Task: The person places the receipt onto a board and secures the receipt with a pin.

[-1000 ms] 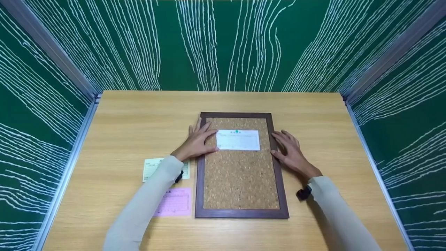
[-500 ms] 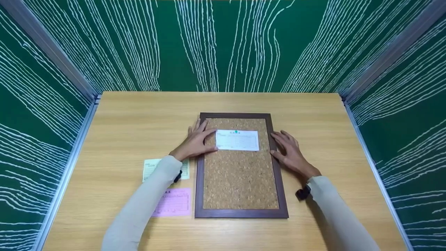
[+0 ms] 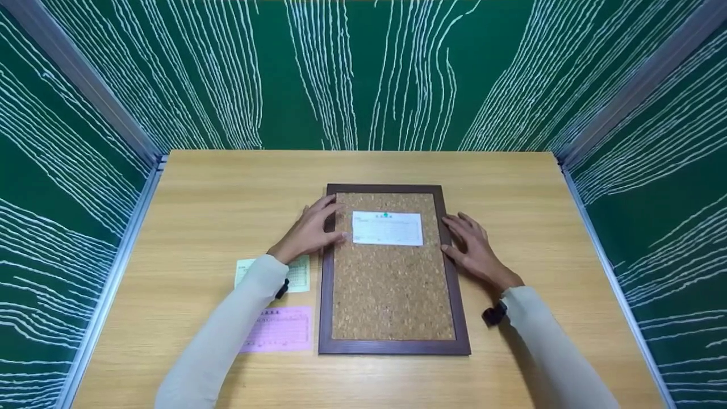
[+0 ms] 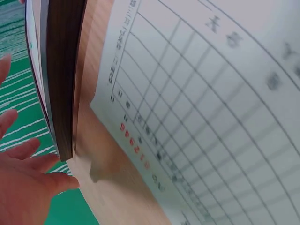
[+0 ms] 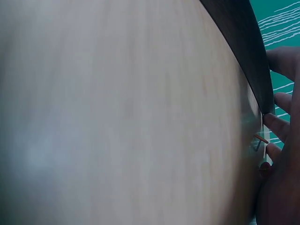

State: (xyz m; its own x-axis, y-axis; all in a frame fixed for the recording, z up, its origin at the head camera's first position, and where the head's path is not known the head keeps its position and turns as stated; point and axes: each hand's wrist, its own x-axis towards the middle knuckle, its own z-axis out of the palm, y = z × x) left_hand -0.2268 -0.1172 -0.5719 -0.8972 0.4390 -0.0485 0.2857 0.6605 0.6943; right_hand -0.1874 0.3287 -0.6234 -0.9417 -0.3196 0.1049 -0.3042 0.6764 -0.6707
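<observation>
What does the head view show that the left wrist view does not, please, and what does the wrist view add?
Only the head view shows the whole cork board, the white slip with a green pin on it, the pink slip, and the right hand resting on the frame's right edge. Only the left wrist view shows the green slip's printed grid and red number up close. Both show the left hand by the frame's left edge, and the wooden table.
</observation>
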